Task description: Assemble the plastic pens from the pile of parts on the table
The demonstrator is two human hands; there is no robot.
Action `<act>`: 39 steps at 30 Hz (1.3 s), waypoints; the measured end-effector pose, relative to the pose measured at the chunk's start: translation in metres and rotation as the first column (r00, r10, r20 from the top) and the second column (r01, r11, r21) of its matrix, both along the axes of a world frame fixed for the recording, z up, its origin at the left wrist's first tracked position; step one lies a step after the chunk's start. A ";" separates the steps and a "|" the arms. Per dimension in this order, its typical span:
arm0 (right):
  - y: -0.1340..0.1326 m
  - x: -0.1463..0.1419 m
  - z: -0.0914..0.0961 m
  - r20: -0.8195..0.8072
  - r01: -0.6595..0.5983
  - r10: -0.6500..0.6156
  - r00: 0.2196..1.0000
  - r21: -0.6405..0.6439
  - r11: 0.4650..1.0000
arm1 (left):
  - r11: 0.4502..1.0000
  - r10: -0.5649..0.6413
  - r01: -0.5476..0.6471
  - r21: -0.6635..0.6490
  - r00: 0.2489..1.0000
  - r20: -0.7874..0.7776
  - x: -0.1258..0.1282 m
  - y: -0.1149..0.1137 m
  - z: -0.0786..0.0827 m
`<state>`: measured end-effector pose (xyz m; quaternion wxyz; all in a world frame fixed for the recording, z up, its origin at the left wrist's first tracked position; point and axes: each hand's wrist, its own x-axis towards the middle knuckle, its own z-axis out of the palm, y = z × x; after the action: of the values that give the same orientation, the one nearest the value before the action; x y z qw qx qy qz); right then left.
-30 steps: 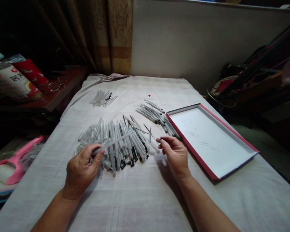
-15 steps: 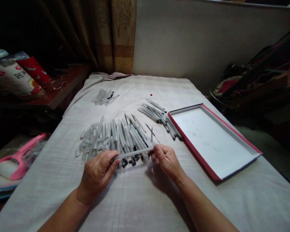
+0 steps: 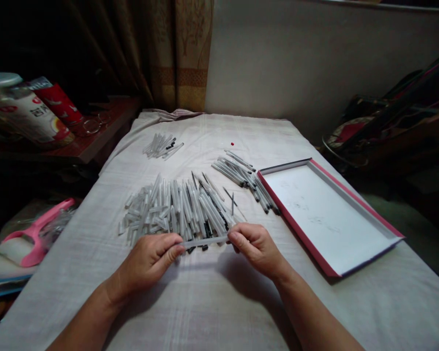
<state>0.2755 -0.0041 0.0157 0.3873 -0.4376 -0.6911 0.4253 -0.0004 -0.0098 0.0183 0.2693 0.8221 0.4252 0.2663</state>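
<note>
Between my two hands a translucent white pen barrel [image 3: 205, 241] is held roughly level above the cloth. My left hand [image 3: 151, 258] pinches its left end between thumb and fingers. At the other end, the fingers of my right hand [image 3: 254, 248] are closed round the tip, and what lies inside them is hidden. Just beyond is a heap of pen parts [image 3: 179, 204], with clear barrels, short caps, dark refills and small black plugs. To the right of it lie pens with black ends [image 3: 237, 173], bunched against the box lid. Thin refills [image 3: 232, 202] cross near my right hand.
A shallow pink-edged box lid [image 3: 314, 209] lies at the right. Farther back are a small pile of caps [image 3: 161, 145] and a tiny red piece [image 3: 232, 144]. A jar [image 3: 32, 117] stands on a side table; a pink-handled roller [image 3: 36, 239] is at the left edge.
Both hands have come slightly down and nearer with the barrel, which is now more level. My right fingers have shifted round its end. The whole view has moved a little.
</note>
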 end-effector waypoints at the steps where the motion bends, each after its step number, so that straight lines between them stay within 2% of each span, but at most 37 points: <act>1: 0.000 0.004 0.000 0.001 0.027 -0.027 1.000 0.053 0.998 | 0.992 0.026 -0.019 -0.125 0.998 0.058 -0.006 0.002 0.001; 2: 0.001 0.008 0.000 -0.009 0.083 -0.083 0.997 0.096 0.992 | 0.971 0.097 -0.066 -0.229 0.987 0.127 -0.013 0.004 0.002; 3: 0.002 0.013 -0.002 -0.029 0.170 -0.167 0.985 0.128 0.977 | 0.936 0.218 -0.150 -0.317 0.957 0.191 -0.018 0.006 0.002; 5: 0.006 0.021 -0.009 -0.082 0.357 -0.348 0.934 0.152 0.922 | 0.866 0.441 -0.337 -0.370 0.864 0.244 -0.025 0.009 -0.001; 6: 0.009 0.024 -0.013 -0.093 0.431 -0.421 0.902 0.159 0.888 | 0.852 0.500 -0.418 -0.314 0.828 0.254 -0.025 0.010 -0.002; 8: 0.015 0.025 -0.025 -0.060 0.517 -0.516 0.854 0.203 0.832 | 0.872 0.489 -0.480 -0.095 0.847 0.209 -0.020 0.011 -0.006; 10: 0.020 0.021 -0.037 0.013 0.550 -0.575 0.818 0.275 0.789 | 0.876 0.427 -0.440 0.195 0.898 0.109 -0.011 0.010 -0.010; 12: 0.022 0.016 -0.045 0.107 0.533 -0.597 0.795 0.348 0.772 | 0.834 0.382 -0.345 0.431 0.924 0.000 -0.005 0.009 -0.014; 14: 0.022 0.011 -0.050 0.211 0.480 -0.590 0.779 0.403 0.779 | 0.784 0.373 -0.265 0.562 0.924 -0.084 -0.003 0.008 -0.017; 16: 0.020 0.008 -0.051 0.300 0.417 -0.569 0.766 0.442 0.794 | 0.757 0.383 -0.219 0.616 0.912 -0.146 -0.003 0.009 -0.019; 19: 0.017 0.005 -0.047 0.360 0.349 -0.534 0.765 0.465 0.814 | 0.746 0.392 -0.185 0.640 0.899 -0.197 -0.005 0.010 -0.022; 24: 0.019 0.006 -0.039 0.379 0.384 -0.593 0.710 0.497 0.778 | 0.745 0.384 -0.194 0.638 0.907 -0.173 -0.006 0.011 -0.026; 27: 0.028 0.010 -0.035 0.434 0.400 -0.597 0.675 0.465 0.790 | 0.745 0.370 -0.211 0.633 0.920 -0.129 -0.008 0.011 -0.026; 31: 0.041 0.008 -0.032 0.557 0.384 -0.523 0.645 0.355 0.852 | 0.739 0.362 -0.233 0.632 0.928 -0.081 -0.010 0.011 -0.026; 33: 0.044 0.001 -0.031 0.574 0.360 -0.467 0.673 0.298 0.884 | 0.738 0.363 -0.247 0.628 0.930 -0.061 -0.010 0.010 -0.027; 36: 0.043 -0.013 -0.030 0.527 0.280 -0.373 0.763 0.250 0.927 | 0.740 0.353 -0.250 0.624 0.935 -0.044 -0.010 0.010 -0.026; 39: 0.041 -0.020 -0.029 0.495 0.237 -0.323 0.807 0.230 0.944 | 0.745 0.341 -0.243 0.622 0.939 -0.042 -0.010 0.010 -0.025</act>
<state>0.2552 0.0372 -0.0131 0.2751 -0.6024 -0.7294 0.1716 -0.0105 -0.0002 -0.0070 -0.0875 0.8053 0.4600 0.3636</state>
